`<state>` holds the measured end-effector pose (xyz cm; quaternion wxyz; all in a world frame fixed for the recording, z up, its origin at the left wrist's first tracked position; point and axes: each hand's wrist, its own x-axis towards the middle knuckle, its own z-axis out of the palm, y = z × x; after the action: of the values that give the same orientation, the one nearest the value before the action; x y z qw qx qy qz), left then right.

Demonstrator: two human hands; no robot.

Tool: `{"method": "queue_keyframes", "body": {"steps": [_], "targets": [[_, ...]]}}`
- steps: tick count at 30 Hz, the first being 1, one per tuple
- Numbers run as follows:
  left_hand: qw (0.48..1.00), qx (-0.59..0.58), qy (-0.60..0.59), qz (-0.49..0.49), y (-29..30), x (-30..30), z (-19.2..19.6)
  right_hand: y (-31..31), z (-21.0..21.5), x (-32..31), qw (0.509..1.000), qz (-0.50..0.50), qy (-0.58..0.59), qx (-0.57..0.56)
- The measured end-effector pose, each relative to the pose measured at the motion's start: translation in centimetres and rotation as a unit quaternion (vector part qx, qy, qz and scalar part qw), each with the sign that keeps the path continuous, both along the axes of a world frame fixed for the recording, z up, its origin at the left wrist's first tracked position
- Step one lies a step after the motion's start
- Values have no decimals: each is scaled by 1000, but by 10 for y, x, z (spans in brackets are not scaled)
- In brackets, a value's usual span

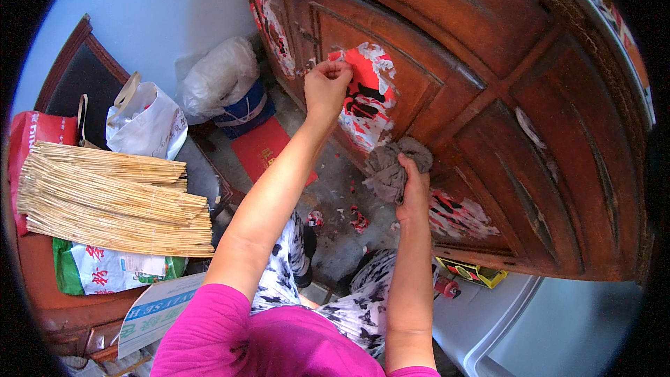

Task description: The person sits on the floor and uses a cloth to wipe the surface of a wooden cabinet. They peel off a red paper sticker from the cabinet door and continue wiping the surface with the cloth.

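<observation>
Shirt [293, 345], magenta, is filling near view at 6 o'clock; wht/blk patterned trousers [359, 311] are showing just above. L hand [327, 87] is closing thumb to fingers at 12, at upper L edge of torn red/wht/blk paper [370, 73]; can't tell if edge is betw. fingertips. Paper is sticking to brn wood door [415, 91], betw. 12 & 1. R hand [414, 192] is gripping crumpled grey cloth [387, 171] betw. 3 & 4, just below paper; contact w/ door unclear. Similar torn patches [457, 215] are clinging to door at 4 & 11. Scraps [359, 222] are littering floor [336, 246] at 5. Red card [258, 145] is lying approx. 9–10. Reeds [115, 199] are lying bundled at 9, wht bag [148, 126] standing just beyond.
</observation>
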<state>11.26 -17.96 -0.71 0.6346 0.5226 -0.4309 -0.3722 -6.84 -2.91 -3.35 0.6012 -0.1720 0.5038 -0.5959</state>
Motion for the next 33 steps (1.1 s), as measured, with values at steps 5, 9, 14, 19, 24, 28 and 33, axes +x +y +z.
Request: {"method": "queue_keyframes", "body": {"steps": [5,9,14,19,24,28,33], "targets": [[1000,12,19,-18,-1,0,5,-1,-1,1,1000,-5,-3,13],[985,-58,-77,-142,13,-2,-11,-3,-7,-4,1000,-13,6,10],[967,-69,-194,-152,31,15,-29,1,3,-2,1000,-1,1,21],[983,-73,-150,-82,22,16,-24,2,11,4,1000,-11,16,-7],[995,-33,-94,0,7,5,-10,0,4,-2,1000,-2,11,-2],[997,70,29,-20,-8,-1,-13,1,6,-1,1000,2,13,11],[994,77,-75,1,-21,6,-21,3,18,5,1000,2,8,24]]}}
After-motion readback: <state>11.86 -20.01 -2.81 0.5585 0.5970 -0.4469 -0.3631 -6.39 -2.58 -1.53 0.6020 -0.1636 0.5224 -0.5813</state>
